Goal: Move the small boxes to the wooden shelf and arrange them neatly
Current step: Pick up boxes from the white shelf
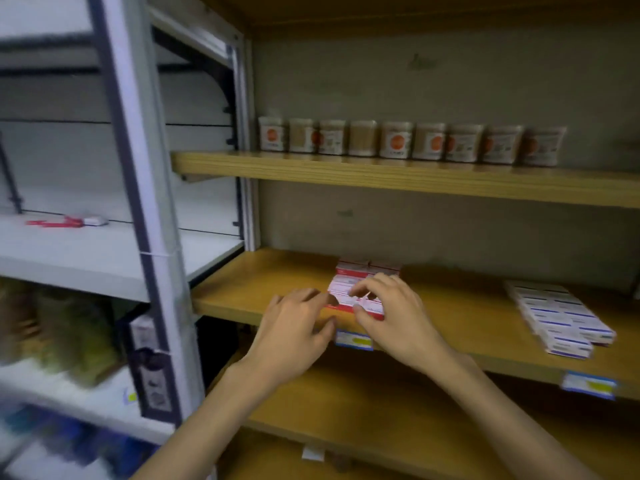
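1. Two hands on the job right now: our left hand (pixel 294 327) sits at the left edge of the red and white boxes (pixel 360 289) with fingers fairly straight, looks like it's nudging rather than gripping, while our right hand (pixel 384 306) has its fingers curled over the front box, pinching it
2. Those boxes are already on the wooden shelf (pixel 263 289), middle level, near the front edge, with a couple more of the same kind stacked or lined up just behind. Blur makes an exact count impossible
3. Further right on the same shelf there's a tidy batch of blue and white boxes (pixel 561 317) lying flat, so we'd guess that group is sorted
4. Jars (pixel 394 140) in a row one level up, not our concern
5. One small red and white thing (pixel 69 221) lies on the grey metal rack (pixel 104 265) to the left; can't tell if it's another box to bring over
6. Our take: mostly squaring up left, so we're well along, not finished
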The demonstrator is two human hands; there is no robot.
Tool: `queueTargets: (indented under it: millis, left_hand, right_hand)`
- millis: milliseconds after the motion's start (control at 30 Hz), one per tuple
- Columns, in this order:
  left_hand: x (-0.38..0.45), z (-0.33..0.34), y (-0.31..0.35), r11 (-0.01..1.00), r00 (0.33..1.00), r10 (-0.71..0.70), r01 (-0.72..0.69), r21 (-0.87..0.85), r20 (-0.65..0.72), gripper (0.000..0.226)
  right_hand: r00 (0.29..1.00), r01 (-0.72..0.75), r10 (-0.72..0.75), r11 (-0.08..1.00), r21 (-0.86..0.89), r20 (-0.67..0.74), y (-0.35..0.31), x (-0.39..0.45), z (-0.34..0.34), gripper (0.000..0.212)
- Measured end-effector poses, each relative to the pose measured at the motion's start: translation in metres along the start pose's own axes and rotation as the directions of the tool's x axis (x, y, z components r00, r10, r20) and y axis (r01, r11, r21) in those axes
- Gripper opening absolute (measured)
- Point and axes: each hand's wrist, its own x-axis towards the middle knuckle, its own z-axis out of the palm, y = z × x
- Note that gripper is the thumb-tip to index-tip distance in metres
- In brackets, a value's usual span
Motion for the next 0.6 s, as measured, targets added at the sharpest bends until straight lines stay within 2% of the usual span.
queueTargets:
  millis: [367, 600]
  left_hand:
    - [-0.093, -0.103, -0.229, 0.991, 0.987, -0.121, 0.114, -0.071, -0.110, 0.029]
    - [-0.115, -0.150, -0.358, 0.984, 0.982, -0.171, 0.174, 0.040, -0.075, 0.035]
  right_hand:
    - [0.982, 0.174, -0.181, 0.979, 0.109, 0.060, -0.213, 0.083, 0.151, 0.014]
    - [0.965, 0.225, -0.240, 0.965, 0.137, 0.106, -0.303, 0.147, 0.232, 0.019]
